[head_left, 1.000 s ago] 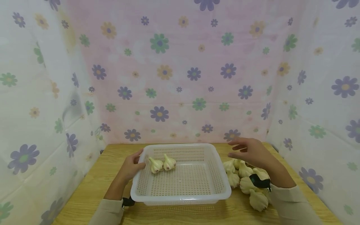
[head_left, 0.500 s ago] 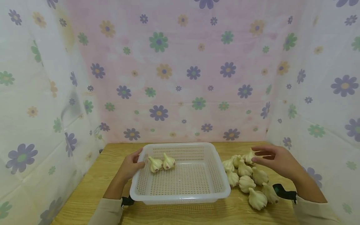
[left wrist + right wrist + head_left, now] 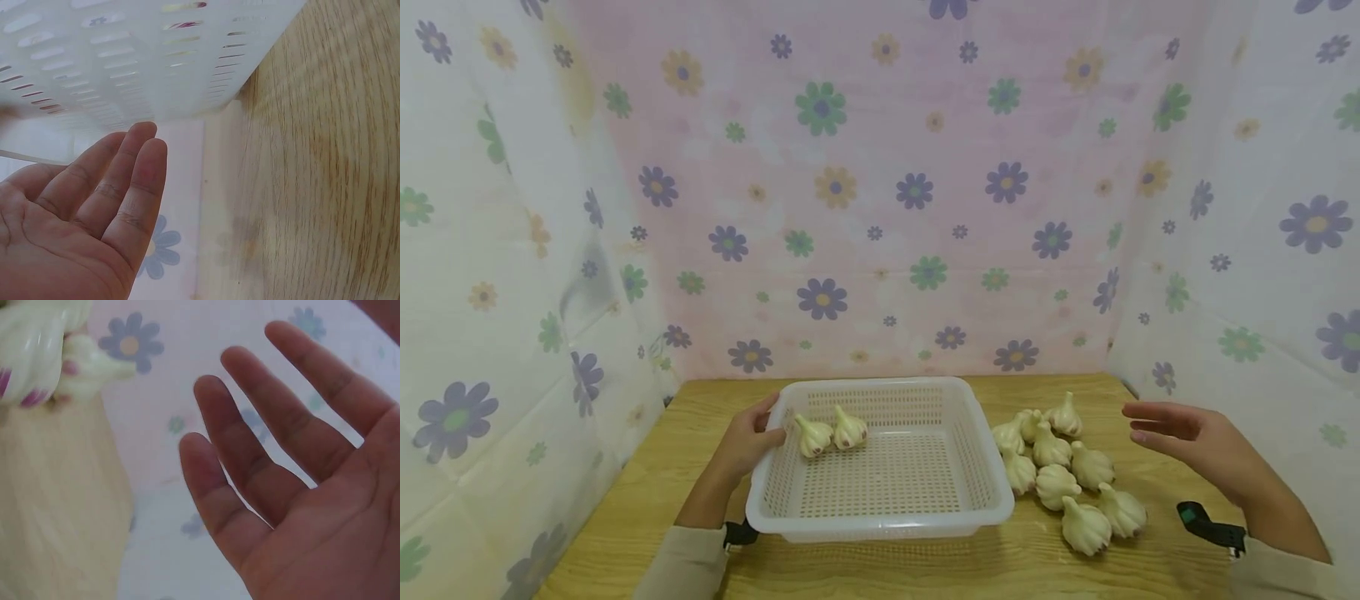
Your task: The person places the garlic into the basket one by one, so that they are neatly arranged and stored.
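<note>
A white plastic basket [image 3: 880, 527] with slotted walls stands on the table, two garlic bulbs [image 3: 850, 428] lying inside at its left. With the thumb over the left rim and the fingers along the outer wall, my left hand [image 3: 747, 440] holds the basket. In the left wrist view those fingers [image 3: 149, 172] lie against the slotted wall. Right of the basket is a pile of several garlic bulbs [image 3: 1051, 448], one of them [image 3: 1086, 527] nearest me. My right hand [image 3: 1195, 442] hovers right of the pile, holding nothing. Its fingers [image 3: 253, 450] are spread and relaxed in the right wrist view.
The wooden table [image 3: 850, 575] is enclosed at the back and both sides by flowered cloth [image 3: 880, 208]. A dark strap piece [image 3: 1210, 527] sits at my right wrist, another [image 3: 741, 533] at the left.
My right hand has moved right, from above the garlic pile to beside it, uncovering the bulbs. The left hand stays on the basket, and the two bulbs inside lie as before.
</note>
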A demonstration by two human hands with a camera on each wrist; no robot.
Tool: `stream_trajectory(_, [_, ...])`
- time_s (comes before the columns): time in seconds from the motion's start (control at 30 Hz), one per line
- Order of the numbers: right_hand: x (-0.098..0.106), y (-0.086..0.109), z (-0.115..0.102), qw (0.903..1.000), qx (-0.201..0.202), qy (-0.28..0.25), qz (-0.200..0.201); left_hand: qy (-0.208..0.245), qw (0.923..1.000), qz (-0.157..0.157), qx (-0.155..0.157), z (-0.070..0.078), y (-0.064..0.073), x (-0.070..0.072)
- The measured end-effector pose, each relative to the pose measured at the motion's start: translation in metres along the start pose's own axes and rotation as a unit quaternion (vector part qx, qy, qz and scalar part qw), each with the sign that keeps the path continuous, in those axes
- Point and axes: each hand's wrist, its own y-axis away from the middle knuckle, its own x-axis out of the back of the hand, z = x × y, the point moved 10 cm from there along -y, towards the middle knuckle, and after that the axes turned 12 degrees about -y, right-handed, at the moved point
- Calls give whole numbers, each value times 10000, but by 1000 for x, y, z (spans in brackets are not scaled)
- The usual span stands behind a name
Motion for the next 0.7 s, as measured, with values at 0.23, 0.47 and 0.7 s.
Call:
stream_trajectory(0.23, [-3,0,57,9852,-397,-1350,-979,42,10000,-25,8,1,0,2])
stream_trajectory(0.47, [-16,-9,92,9842,-780,-1233,-999,5,10000,24,73,0,2,4])
stream_trajectory(0.7, [-28,-16,109,9823,-1008,-1159,-1069,19,9999,14,120,-1,0,0])
